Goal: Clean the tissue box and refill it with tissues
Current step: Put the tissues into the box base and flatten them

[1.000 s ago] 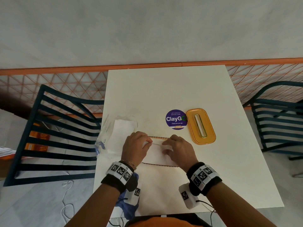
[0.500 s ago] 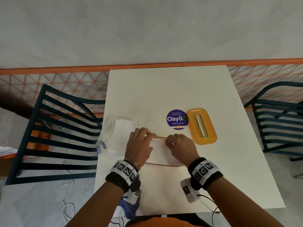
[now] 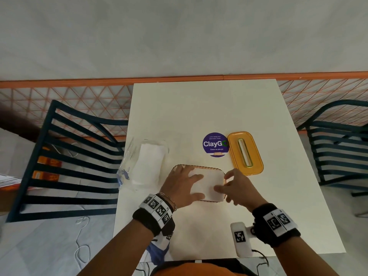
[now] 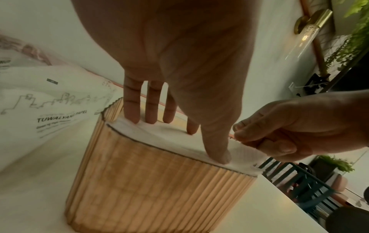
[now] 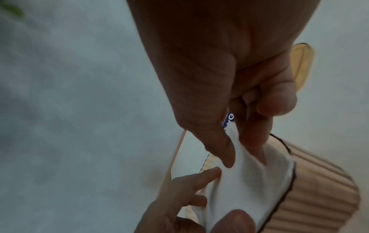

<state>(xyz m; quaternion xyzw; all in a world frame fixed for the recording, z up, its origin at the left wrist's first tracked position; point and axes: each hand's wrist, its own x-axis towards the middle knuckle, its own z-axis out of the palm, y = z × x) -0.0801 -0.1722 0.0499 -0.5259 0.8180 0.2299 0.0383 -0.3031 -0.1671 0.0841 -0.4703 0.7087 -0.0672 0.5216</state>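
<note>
Head view: the ribbed tissue box (image 3: 201, 168) stands on the white desk (image 3: 199, 108), near the front edge, filled to the rim with white tissues (image 3: 209, 182).
Head, left hand (image 3: 182, 187): lies flat on the tissues, fingers straight and spread.
Head, right hand (image 3: 239, 188): at the box's right rim, fingertips pinching the tissue edge.
Head, surroundings: an amber lid (image 3: 246, 153) lies just right of a purple round sticker (image 3: 215, 144); a clear tissue pack (image 3: 147, 164) lies left of the box.
Left wrist view: straight fingers (image 4: 130, 104) and the thumb press down on the tissues inside the box (image 4: 159, 181); the right hand (image 4: 295, 130) nips the sheet's corner.
Right wrist view: thumb and fingers (image 5: 223, 151) pinch a raised fold of tissue (image 5: 245, 178) above the box rim (image 5: 293, 173).
</note>
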